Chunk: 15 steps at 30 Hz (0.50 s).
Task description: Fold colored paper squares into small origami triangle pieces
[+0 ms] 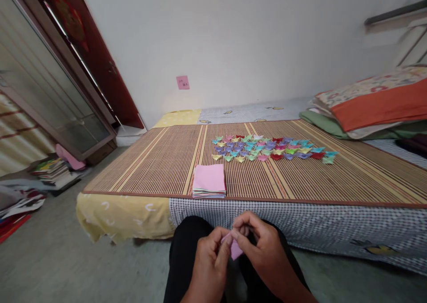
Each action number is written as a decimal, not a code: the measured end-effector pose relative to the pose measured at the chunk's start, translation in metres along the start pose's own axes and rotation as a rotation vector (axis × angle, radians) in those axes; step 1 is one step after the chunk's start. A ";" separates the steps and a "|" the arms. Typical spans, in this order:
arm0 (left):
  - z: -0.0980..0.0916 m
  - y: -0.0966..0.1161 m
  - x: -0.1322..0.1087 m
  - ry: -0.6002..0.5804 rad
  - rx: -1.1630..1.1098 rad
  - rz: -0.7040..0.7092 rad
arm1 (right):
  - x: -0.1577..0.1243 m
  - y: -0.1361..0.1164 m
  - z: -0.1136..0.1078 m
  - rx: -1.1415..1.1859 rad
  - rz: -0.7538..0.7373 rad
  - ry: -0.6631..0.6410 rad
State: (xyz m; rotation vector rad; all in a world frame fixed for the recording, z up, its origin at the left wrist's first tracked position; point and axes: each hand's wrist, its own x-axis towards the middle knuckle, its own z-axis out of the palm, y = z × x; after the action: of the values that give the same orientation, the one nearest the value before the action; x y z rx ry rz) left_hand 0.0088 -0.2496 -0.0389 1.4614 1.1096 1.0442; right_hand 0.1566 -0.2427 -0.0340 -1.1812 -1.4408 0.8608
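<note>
A small folded pink paper (235, 250) is held between both hands above the lap. My left hand (213, 256) pinches its upper left side with thumb and fingers. At its top and right, my right hand (260, 240) grips it, fingertips close to those of the left. The hands partly cover the paper. On the striped mat (160, 160), near its front edge, lies a stack of square paper sheets (210, 178) with pink on top. Farther back and right, several small folded paper pieces (267, 148) in many colours lie in rows.
The mat covers a bed whose checked sheet (333, 232) hangs over the front. Folded bedding (383, 98) lies at the back right. A pink note (183, 82) is on the wall. Books (51, 169) are piled at the left, near a red door (96, 58).
</note>
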 end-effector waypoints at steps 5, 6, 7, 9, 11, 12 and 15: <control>-0.002 -0.001 0.001 -0.028 0.006 -0.058 | 0.002 0.004 0.000 0.085 0.078 -0.075; -0.002 -0.001 0.001 -0.020 -0.010 -0.067 | 0.003 0.006 -0.001 0.112 0.092 -0.088; -0.002 -0.002 0.002 -0.009 -0.035 -0.078 | 0.005 0.007 -0.002 0.140 0.103 -0.097; -0.004 -0.004 0.003 0.018 -0.101 -0.105 | 0.008 0.011 -0.006 0.180 0.114 -0.097; -0.006 -0.005 0.004 0.055 -0.146 -0.126 | 0.010 0.013 -0.011 0.170 0.114 -0.114; -0.006 -0.006 0.004 0.077 -0.153 -0.128 | 0.011 0.014 -0.014 0.149 0.117 -0.144; -0.008 -0.008 0.005 0.136 -0.159 -0.102 | 0.010 0.011 -0.016 0.090 0.136 -0.265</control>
State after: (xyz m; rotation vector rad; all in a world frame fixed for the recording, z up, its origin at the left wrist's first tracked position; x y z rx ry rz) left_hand 0.0012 -0.2422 -0.0453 1.2106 1.1570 1.1457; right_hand 0.1753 -0.2316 -0.0384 -1.1386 -1.5270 1.2015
